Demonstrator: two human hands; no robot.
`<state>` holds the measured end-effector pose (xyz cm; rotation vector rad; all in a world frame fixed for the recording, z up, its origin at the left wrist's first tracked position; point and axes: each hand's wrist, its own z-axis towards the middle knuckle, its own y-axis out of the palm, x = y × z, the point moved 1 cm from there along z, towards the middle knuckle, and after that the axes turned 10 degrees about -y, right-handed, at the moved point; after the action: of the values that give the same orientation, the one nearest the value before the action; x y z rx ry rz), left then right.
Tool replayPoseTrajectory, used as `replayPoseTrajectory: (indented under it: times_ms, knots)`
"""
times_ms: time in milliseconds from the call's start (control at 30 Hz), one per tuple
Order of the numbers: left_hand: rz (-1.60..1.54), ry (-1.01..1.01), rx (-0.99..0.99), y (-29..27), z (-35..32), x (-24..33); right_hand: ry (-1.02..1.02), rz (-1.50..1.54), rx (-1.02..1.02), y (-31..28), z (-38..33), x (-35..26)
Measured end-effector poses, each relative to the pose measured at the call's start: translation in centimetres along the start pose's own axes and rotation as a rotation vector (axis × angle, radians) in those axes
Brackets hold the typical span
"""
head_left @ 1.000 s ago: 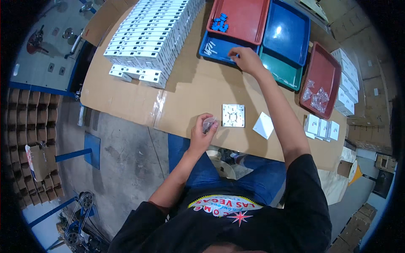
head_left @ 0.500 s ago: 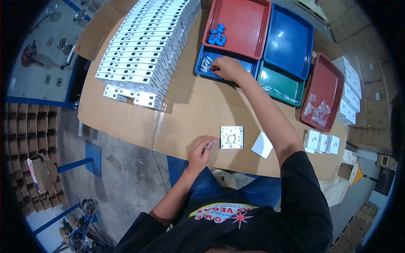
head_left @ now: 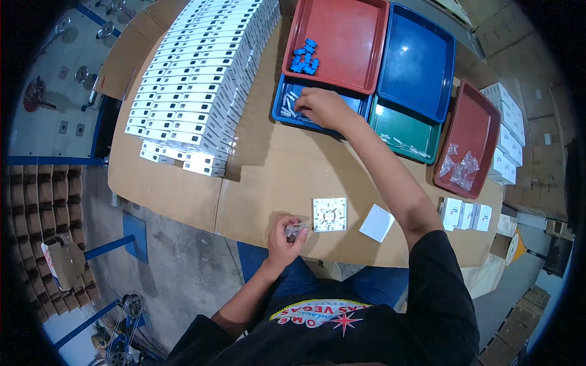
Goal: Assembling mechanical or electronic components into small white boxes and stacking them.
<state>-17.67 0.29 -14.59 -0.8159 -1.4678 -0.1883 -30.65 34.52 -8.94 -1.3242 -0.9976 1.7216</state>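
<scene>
In my left hand, near the table's front edge, is a small clear plastic bag, with the fingers curled around it. Just to the right of that hand, a square white plate with cutouts and a raised centre lies on the cardboard. Farther right is a plain white square cover. My right hand reaches into the low blue tray, beside small white stick-like pieces. Its fingers are bent together and point down; whatever they pinch is hidden.
A tall stack of white boxes stands at left. Around the low tray are a red tray with blue parts, another blue tray and a green tray. Clear bags lie in the right-hand red tray. Small white boxes sit nearby.
My left hand has turned, so the plastic bag shows more fully. The right hand remains at the low blue tray, shifted slightly. The whole view has tilted a little.
</scene>
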Motion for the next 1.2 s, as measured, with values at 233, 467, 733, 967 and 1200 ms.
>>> replayPoseTrajectory:
  times_ms: [233, 467, 733, 967, 1200]
  knots:
    - [-0.136, -0.020, 0.043, 1.0, -0.4, -1.9, -0.064, 0.055, -0.077, 2.4, 2.4, 0.1]
    - [-0.107, 0.034, 0.072, 0.7, 0.0, -0.4, -0.116, -0.101, -0.081, 2.3, 3.7, -0.2]
    - [-0.144, -0.009, -0.008, 0.3, 0.1, -0.7, -0.048, -0.002, 0.002, 1.8, 3.1, -0.3]
    - [-0.087, 0.072, 0.019, 0.1, 0.5, -0.1, -0.108, -0.068, 0.005, 2.6, 2.3, 0.1]
    - [-0.112, 0.085, 0.047, 0.2, 0.4, 0.1, -0.048, -0.105, -0.050, 2.4, 2.6, 0.3]
